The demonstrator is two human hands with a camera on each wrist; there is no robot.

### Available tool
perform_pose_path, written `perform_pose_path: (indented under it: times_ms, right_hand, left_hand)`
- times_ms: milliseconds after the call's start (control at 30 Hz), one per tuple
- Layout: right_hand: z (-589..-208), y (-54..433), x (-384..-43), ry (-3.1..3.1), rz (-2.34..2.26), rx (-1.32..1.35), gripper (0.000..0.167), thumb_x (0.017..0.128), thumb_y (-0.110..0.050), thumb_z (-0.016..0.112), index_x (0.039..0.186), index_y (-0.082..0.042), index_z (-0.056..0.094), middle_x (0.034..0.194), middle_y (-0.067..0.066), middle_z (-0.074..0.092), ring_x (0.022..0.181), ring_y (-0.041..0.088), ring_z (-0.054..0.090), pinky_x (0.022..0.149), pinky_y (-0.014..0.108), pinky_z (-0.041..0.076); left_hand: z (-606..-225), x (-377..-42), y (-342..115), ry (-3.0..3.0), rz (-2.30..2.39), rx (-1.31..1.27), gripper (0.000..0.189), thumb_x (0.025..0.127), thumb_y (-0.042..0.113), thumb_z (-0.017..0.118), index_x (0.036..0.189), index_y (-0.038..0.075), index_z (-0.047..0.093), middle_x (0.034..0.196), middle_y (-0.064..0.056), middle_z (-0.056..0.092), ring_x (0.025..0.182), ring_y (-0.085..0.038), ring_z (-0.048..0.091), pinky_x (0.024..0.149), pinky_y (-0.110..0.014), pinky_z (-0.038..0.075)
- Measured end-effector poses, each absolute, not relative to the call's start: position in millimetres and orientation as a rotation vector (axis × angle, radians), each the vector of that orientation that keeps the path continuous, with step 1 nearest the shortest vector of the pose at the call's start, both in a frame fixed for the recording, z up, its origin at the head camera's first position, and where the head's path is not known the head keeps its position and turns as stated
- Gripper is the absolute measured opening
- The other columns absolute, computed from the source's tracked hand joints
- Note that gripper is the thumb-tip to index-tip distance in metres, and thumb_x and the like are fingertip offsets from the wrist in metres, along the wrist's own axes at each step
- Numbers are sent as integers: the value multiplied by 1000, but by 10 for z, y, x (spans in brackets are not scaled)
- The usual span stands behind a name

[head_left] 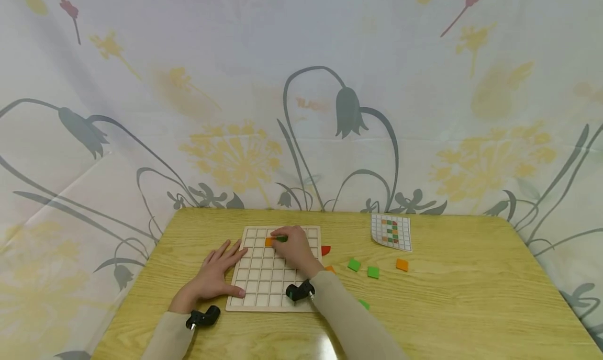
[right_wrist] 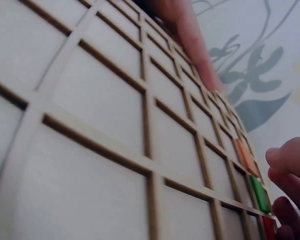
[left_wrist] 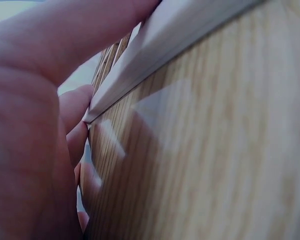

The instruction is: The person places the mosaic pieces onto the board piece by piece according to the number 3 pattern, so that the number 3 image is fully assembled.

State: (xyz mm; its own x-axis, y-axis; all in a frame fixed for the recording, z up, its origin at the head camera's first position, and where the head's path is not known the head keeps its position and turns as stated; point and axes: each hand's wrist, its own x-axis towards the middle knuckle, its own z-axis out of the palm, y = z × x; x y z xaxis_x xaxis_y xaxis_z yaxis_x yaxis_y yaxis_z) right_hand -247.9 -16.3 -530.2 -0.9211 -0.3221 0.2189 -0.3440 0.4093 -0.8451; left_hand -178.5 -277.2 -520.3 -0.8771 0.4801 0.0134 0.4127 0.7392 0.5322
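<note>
A light wooden grid board [head_left: 253, 287] lies on the table. My left hand [head_left: 214, 272] rests spread along its left side, thumb and fingertips on the frame; the left wrist view shows the board's pale edge [left_wrist: 140, 62] under the thumb. Over the board's far rows is my right hand [head_left: 296, 247], fingers bent. By its fingertips an orange tile [right_wrist: 245, 157], a green tile [right_wrist: 260, 194] and a red piece [right_wrist: 269, 227] sit in neighbouring cells. Whether the right fingers [right_wrist: 290, 160] pinch a piece, I cannot tell.
Right of the board lie a red rounded piece [head_left: 326, 250], an orange tile [head_left: 402, 265] and several green tiles [head_left: 373, 272]. Farther back is a curled paper sheet [head_left: 391, 232] printed with a coloured grid pattern. A flowered cloth [head_left: 320, 156] hangs behind the table.
</note>
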Motion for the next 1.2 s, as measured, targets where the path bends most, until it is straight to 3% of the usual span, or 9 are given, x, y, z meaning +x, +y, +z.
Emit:
perform_pose_path:
  times_ms: [100, 133, 200, 267, 333, 400, 500, 967, 1200]
  right_hand:
    - [-5245, -105, -2487, -2621, 1667, 605, 23, 92, -9, 69, 114, -7, 76, 119, 9, 70, 107, 28, 65, 88, 41, 53]
    - [-5218, -83, -2485, -2618, 1689, 606, 24, 93, -9, 68, 115, -6, 76, 120, 10, 69, 97, 27, 67, 83, 40, 54]
    - [-5166, -32, -2482, -2618, 1713, 601, 25, 93, -9, 66, 117, -6, 75, 122, 11, 68, 81, 24, 64, 74, 35, 53]
    - [-5123, 14, -2484, -2624, 1726, 587, 26, 94, -10, 66, 118, -6, 74, 124, 11, 67, 76, 21, 59, 68, 33, 49]
    - [-5083, 61, -2487, -2630, 1733, 579, 27, 94, -10, 66, 120, -6, 74, 124, 9, 67, 78, 20, 57, 69, 33, 47]
    - [-5062, 117, -2498, -2641, 1697, 572, 27, 94, -10, 66, 120, -6, 73, 123, 7, 68, 94, 19, 60, 76, 35, 49]
    - [-5049, 205, -2495, -2647, 1678, 575, 27, 95, -9, 66, 121, -5, 73, 121, 7, 69, 105, 24, 60, 85, 40, 50]
    - [-4947, 739, -2335, -2633, 1644, 635, 29, 95, -6, 67, 123, -1, 70, 117, 8, 70, 101, 23, 62, 84, 40, 53]
    - [-4846, 1040, -2252, -2682, 1494, 664, 25, 93, -5, 68, 117, -4, 73, 115, 4, 71, 97, 21, 64, 79, 35, 54]
  left_hand:
    - [-5207, -1788, -2773, 2810, 820, 721, 109, 70, 59, 82, 156, 11, 36, 164, -13, 19, 149, -44, 6, 111, -68, 4]
    - [-5207, -1788, -2773, 2809, 822, 722, 109, 70, 59, 82, 156, 11, 36, 164, -13, 19, 149, -44, 6, 111, -68, 4]
    - [-5207, -1789, -2772, 2806, 824, 725, 108, 70, 59, 82, 156, 11, 36, 164, -13, 19, 149, -43, 6, 111, -68, 3]
    - [-5206, -1786, -2775, 2804, 828, 731, 108, 71, 59, 82, 156, 11, 36, 164, -13, 19, 149, -43, 5, 111, -68, 3]
    - [-5204, -1784, -2776, 2803, 830, 738, 108, 71, 59, 82, 156, 11, 35, 164, -14, 19, 149, -43, 5, 111, -68, 3]
    - [-5202, -1786, -2772, 2799, 837, 745, 108, 71, 59, 82, 156, 11, 35, 164, -14, 19, 149, -43, 5, 111, -68, 2]
    - [-5202, -1788, -2772, 2801, 834, 748, 108, 71, 59, 81, 156, 11, 35, 164, -14, 19, 149, -44, 5, 111, -68, 2]
    - [-5204, -1780, -2770, 2805, 831, 750, 108, 72, 58, 81, 156, 10, 35, 164, -15, 19, 149, -44, 6, 111, -68, 2]
    - [-5184, -1760, -2773, 2799, 843, 756, 107, 72, 58, 82, 156, 9, 35, 164, -16, 19, 149, -45, 6, 110, -69, 2]
